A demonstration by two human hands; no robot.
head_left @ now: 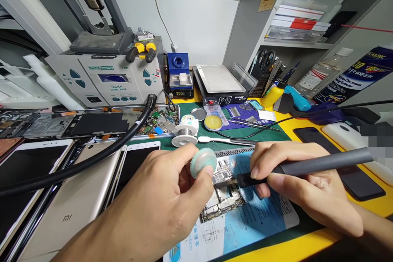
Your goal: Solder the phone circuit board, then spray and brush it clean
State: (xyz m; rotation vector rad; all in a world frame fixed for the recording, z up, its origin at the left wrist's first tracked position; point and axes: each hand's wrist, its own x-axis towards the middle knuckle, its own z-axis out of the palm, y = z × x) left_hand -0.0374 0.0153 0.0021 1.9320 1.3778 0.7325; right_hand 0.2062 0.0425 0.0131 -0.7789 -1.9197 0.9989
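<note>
Both hands work over a circuit board [221, 194] on a blue mat [245, 221].
Left hand [159, 200] pinches a small green spool [203, 162] just above the board; right hand [294, 180] grips a grey iron [307, 166], tip on the board.

The left hand [153, 204] hides part of the circuit board [222, 200]; a blurred patch [377, 136] at right
</note>
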